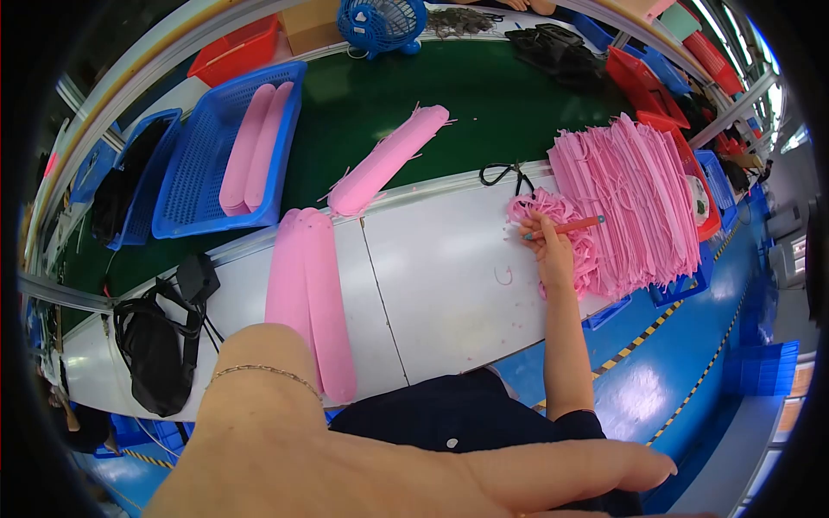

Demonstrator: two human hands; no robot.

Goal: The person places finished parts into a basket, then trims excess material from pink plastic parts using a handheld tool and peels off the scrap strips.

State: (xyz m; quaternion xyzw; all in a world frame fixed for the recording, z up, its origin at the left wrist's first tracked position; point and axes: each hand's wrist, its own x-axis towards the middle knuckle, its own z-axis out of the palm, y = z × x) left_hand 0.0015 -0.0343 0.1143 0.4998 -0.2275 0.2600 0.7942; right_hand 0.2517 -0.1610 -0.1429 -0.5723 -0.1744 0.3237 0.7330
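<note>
My left hand [414,475] fills the bottom of the head view, very close to the camera, with a thin chain bracelet on its wrist. One digit stretches out to the right; the other fingers are mostly cut off, and nothing shows in the hand. On the right, my right hand [547,244] grips a slim orange-red pen-like tool [577,225] with teal ends. It rests over a heap of pink fabric scraps [584,255], beside a large stack of pink fabric strips [626,203]. Long pink padded pieces [328,302] lie left of centre on the white table [449,276].
Another pink padded piece [393,160] lies across the green surface [492,112]. A blue basket [186,190] holds two more. A black bag [155,354] sits at left, a blue fan [382,24] at the back. Red bins [643,86] stand at right; a metal frame crosses above.
</note>
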